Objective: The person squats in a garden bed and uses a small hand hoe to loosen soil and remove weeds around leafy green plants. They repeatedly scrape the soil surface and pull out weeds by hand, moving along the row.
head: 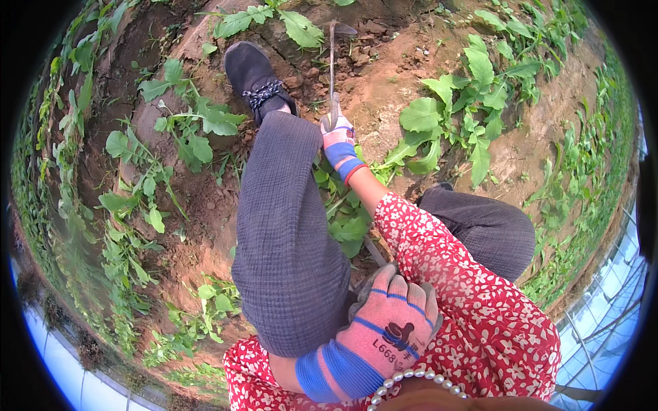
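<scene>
My right hand (339,138), in a pink and blue knitted work glove with grey coated fingers, is stretched forward and closed around the handle of a small hand hoe (332,67). The hoe's thin shaft points away from me. Its blade (345,29) rests at loose, crumbled soil (362,51). Close to my body, my left hand (388,329) wears a matching glove and lies across my lap with curled fingers. A narrow grey strip (375,253) shows just beyond its fingertips; whether the hand grips it is hidden.
Leafy green plants (462,113) grow to the right, with more plants (190,123) at the left and some leaves (349,226) between my legs. My black shoe (252,77) stands on the soil beside the hoe. Greenhouse-like framed panels (601,334) appear at the lower right rim.
</scene>
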Action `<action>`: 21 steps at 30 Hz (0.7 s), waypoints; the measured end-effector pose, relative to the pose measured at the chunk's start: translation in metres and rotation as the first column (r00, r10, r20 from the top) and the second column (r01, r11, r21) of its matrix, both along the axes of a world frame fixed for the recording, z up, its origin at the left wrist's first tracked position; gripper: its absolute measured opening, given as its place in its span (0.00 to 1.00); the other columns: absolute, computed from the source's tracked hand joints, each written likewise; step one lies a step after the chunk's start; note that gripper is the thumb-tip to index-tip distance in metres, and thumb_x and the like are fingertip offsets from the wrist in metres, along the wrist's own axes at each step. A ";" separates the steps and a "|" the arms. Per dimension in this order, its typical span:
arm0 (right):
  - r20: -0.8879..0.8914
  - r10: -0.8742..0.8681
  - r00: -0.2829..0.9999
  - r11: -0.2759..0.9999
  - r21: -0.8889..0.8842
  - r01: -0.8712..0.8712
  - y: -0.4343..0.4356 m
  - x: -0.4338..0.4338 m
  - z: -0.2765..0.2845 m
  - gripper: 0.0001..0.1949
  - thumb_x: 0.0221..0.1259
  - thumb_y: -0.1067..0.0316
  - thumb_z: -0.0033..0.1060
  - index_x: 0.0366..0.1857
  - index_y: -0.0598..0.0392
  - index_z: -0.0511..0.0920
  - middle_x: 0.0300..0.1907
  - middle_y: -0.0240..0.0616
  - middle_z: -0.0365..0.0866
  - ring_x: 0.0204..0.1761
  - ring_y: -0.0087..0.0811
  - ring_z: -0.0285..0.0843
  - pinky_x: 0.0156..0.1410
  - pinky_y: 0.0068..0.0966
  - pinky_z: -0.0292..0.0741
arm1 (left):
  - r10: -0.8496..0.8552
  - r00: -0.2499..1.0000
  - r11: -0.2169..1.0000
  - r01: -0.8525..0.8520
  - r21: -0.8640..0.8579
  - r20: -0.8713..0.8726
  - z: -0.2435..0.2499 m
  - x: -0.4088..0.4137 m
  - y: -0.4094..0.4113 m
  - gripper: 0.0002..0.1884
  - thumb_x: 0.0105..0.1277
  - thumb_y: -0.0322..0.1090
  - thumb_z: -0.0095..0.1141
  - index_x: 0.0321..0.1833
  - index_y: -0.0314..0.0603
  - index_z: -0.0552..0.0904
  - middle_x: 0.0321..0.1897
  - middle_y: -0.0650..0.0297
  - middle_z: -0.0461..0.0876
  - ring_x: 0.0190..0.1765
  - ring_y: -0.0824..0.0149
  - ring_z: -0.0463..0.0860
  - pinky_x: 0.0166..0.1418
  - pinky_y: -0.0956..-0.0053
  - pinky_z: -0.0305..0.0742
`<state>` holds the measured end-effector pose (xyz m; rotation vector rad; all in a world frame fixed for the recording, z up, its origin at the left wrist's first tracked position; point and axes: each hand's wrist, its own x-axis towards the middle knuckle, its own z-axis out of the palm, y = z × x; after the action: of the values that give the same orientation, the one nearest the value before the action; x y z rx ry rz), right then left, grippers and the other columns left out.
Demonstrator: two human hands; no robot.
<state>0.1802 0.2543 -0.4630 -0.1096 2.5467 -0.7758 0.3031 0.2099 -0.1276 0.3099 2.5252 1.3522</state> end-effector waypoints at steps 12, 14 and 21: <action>-0.449 0.346 0.824 0.938 0.197 -0.286 -0.028 -0.084 0.025 0.24 0.51 0.55 0.60 0.51 0.57 0.74 0.38 0.49 0.78 0.46 0.46 0.75 0.51 0.37 0.73 | 0.024 1.000 0.999 -0.024 -0.025 -0.003 0.000 0.002 -0.012 0.17 0.52 0.36 0.51 0.42 0.31 0.78 0.27 0.61 0.71 0.37 0.61 0.74 0.54 0.60 0.69; -0.359 0.337 0.870 0.940 0.083 -0.330 -0.054 -0.120 0.015 0.25 0.50 0.50 0.62 0.47 0.58 0.76 0.40 0.51 0.80 0.45 0.48 0.77 0.50 0.36 0.73 | 0.000 1.000 0.999 -0.001 -0.039 -0.019 0.002 0.001 -0.016 0.16 0.52 0.35 0.51 0.41 0.32 0.78 0.27 0.62 0.70 0.36 0.62 0.73 0.54 0.61 0.69; -0.044 0.370 0.928 0.827 0.470 -0.307 -0.134 -0.150 0.003 0.25 0.54 0.42 0.55 0.39 0.55 0.82 0.44 0.46 0.82 0.46 0.42 0.81 0.50 0.34 0.76 | 0.093 0.996 0.991 -0.092 -0.093 0.010 -0.003 0.005 -0.028 0.16 0.54 0.36 0.52 0.43 0.35 0.78 0.30 0.63 0.70 0.39 0.64 0.73 0.56 0.63 0.69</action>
<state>0.0300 0.1198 -0.4604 -0.4594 2.6522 -0.0211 0.3077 0.1823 -0.1304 0.1660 2.6101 1.2593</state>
